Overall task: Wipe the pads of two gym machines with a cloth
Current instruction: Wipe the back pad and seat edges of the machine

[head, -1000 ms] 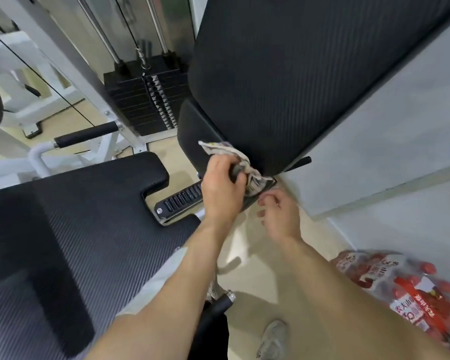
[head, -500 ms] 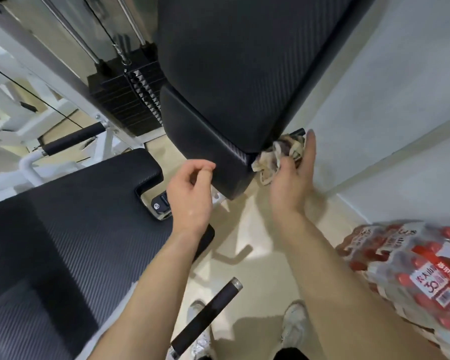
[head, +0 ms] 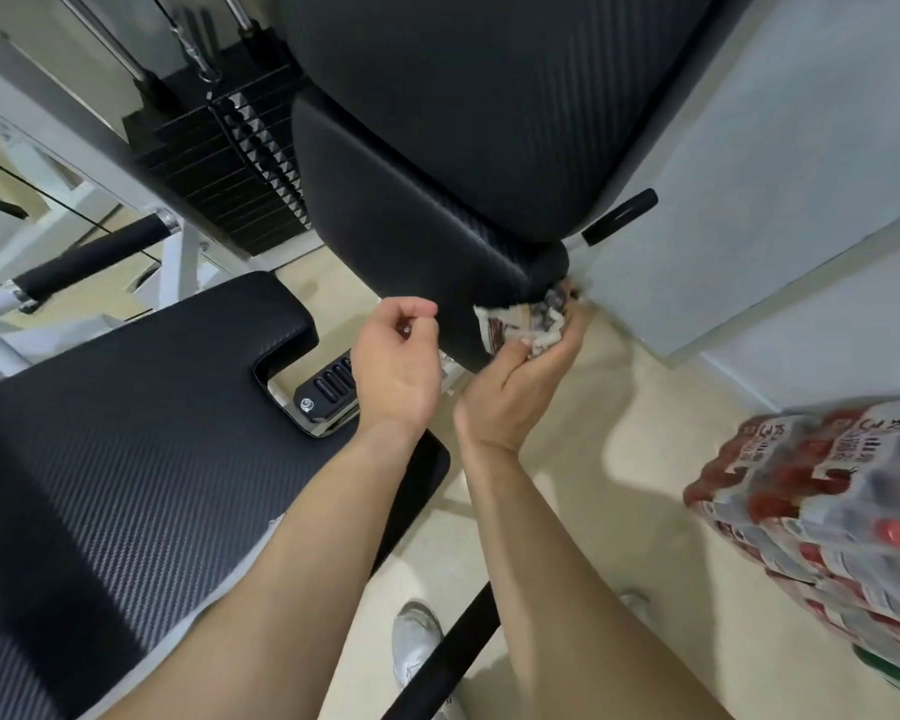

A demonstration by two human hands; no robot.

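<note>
A large black back pad [head: 479, 111] rises ahead, with a smaller black lower pad [head: 417, 226] beneath it. A crumpled white patterned cloth [head: 520, 324] is pressed against the lower pad's bottom right corner. My right hand [head: 520, 387] is shut on the cloth, palm up, under that corner. Just left of it, my left hand [head: 396, 366] hovers with fingers loosely curled and nothing in it, close to the lower pad's front edge. A wide black seat pad [head: 126, 433] lies at the lower left.
A black weight stack [head: 219, 174] with cable stands behind the pads. A black handle grip [head: 89, 257] sticks out at left, another bar [head: 448, 662] below my arms. A pale wall panel [head: 749, 174] is on the right. Shrink-wrapped red-capped bottles [head: 827, 511] lie on the floor.
The cloth passed from my left hand to my right, which has dropped from the pad's right side to beneath its bottom corner. My left hand let go and stays nearby.
</note>
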